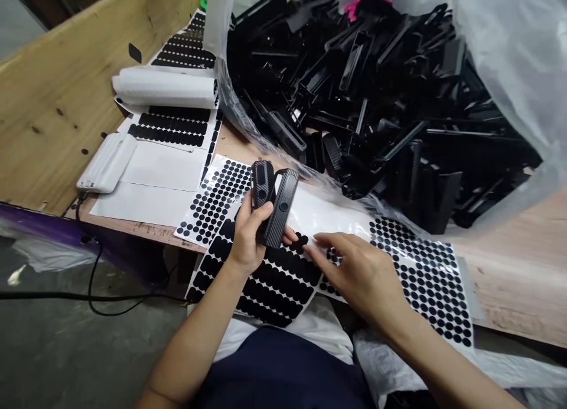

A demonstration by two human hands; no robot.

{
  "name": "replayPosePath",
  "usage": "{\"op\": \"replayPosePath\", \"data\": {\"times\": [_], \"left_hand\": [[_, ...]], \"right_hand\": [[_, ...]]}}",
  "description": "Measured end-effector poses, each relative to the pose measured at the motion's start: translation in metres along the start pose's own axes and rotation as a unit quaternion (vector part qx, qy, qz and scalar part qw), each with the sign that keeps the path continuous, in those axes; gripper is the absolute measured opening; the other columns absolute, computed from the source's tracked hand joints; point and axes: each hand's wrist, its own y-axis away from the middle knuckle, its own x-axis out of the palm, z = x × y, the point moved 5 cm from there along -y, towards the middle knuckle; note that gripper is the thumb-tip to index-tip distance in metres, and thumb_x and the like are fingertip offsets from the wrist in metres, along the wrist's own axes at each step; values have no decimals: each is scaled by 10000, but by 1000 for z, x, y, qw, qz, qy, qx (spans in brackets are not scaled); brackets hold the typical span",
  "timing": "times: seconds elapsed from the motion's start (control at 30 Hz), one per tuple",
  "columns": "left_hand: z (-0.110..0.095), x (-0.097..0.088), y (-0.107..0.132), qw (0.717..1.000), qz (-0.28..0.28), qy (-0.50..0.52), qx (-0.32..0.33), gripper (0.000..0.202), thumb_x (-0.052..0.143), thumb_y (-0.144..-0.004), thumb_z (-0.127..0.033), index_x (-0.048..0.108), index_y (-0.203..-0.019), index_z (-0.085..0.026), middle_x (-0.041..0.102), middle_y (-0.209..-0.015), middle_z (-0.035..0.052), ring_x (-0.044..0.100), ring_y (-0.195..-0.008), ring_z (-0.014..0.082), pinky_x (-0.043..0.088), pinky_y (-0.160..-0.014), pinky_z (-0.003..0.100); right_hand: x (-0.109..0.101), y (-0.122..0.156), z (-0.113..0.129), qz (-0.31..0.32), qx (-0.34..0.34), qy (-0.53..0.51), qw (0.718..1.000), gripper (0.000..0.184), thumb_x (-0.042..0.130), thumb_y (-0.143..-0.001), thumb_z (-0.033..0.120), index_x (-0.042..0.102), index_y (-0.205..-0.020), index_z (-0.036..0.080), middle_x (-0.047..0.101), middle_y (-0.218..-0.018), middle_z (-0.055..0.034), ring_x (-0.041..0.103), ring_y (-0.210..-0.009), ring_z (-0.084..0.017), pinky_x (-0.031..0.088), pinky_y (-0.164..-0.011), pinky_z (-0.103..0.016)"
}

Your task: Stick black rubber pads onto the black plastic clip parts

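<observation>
My left hand [248, 234] is closed around two black carbon-pattern plastic parts [273, 199], held upright side by side above the bench edge. My right hand [354, 273] lies just to the right, fingers pinched together at the edge of a sticker sheet with black oval pads [270, 282]. What the fingertips hold, if anything, is too small to tell. A sheet of black round dots [427, 273] lies under and right of that hand. Another round-dot sheet [217, 199] lies left of the held parts.
A large clear plastic bag [509, 48] full of black plastic parts [381, 96] fills the back right of the wooden bench [514, 273]. Rolled and flat sticker sheets [170, 110] and a white power bank [107, 164] with a cable lie at left, by a wooden board [66, 84].
</observation>
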Motion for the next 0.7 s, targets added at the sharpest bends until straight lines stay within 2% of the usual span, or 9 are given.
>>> {"op": "replayPosePath", "data": {"times": [0.13, 0.27, 0.33, 0.4, 0.47, 0.53, 0.6, 0.63, 0.7], "left_hand": [[-7, -1, 4, 998, 4, 23, 53, 356, 667, -901, -439, 530, -1135, -208, 682, -683, -26, 670, -487, 158, 510, -463, 226], [-18, -2, 12, 995, -3, 31, 99, 373, 687, -886, -445, 572, -1156, -214, 690, -688, -21, 642, -447, 160, 491, -438, 248], [-26, -1, 17, 994, -5, 34, 107, 342, 700, -877, -458, 598, -1087, -209, 707, -719, -6, 638, -441, 160, 482, -431, 256], [-34, 2, 23, 994, 2, 32, 104, 321, 705, -876, -479, 612, -1006, -200, 708, -705, 6, 641, -452, 166, 479, -444, 261], [-40, 4, 27, 996, 7, 30, 89, 320, 693, -883, -491, 624, -979, -194, 680, -640, 2, 635, -452, 172, 476, -460, 264], [-40, 5, 27, 997, 5, 32, 67, 314, 667, -896, -487, 632, -989, -189, 639, -575, -9, 625, -449, 176, 474, -475, 265], [-34, 1, 22, 998, -5, 39, 47, 292, 648, -905, -456, 627, -1014, -186, 636, -579, -12, 628, -461, 173, 478, -492, 262], [-29, -1, 19, 998, -12, 42, 38, 277, 645, -907, -433, 619, -1030, -186, 646, -602, -11, 634, -474, 170, 480, -498, 258], [-18, -7, 12, 998, -24, 46, 25, 254, 646, -912, -391, 594, -1059, -190, 669, -662, -7, 646, -504, 159, 474, -500, 242]], "right_hand": [[1, 6, 13, -15, 34, -10, 999, 275, 666, -977, 328, 740, -1104, 95, 780, -817, -97, 747, -658, -237, 563, -598, -339], [3, 7, 22, -10, 126, -147, 981, 311, 644, -981, 272, 673, -1279, 184, 779, -883, -51, 753, -750, -209, 579, -684, -315], [12, 2, 19, 42, 182, -257, 948, 354, 639, -973, 281, 635, -1321, 216, 770, -860, -26, 742, -767, -200, 562, -678, -303], [25, -6, 14, 120, 218, -370, 895, 417, 624, -969, 331, 584, -1367, 212, 753, -815, -10, 713, -745, -193, 531, -658, -300], [36, -15, 11, 193, 225, -456, 839, 487, 586, -978, 387, 518, -1421, 196, 726, -773, 3, 657, -679, -176, 482, -615, -294], [42, -23, 11, 251, 203, -498, 805, 520, 543, -992, 417, 463, -1454, 190, 692, -732, 20, 599, -615, -159, 431, -576, -284], [43, -27, 14, 294, 175, -483, 806, 495, 522, -1006, 400, 445, -1451, 197, 691, -720, 27, 594, -619, -159, 433, -600, -286], [43, -27, 16, 306, 163, -457, 819, 468, 528, -1004, 372, 453, -1434, 205, 707, -733, 24, 614, -643, -166, 451, -630, -291], [40, -27, 17, 303, 140, -375, 865, 410, 573, -977, 304, 504, -1372, 220, 742, -772, 14, 658, -682, -182, 473, -666, -299]]}}
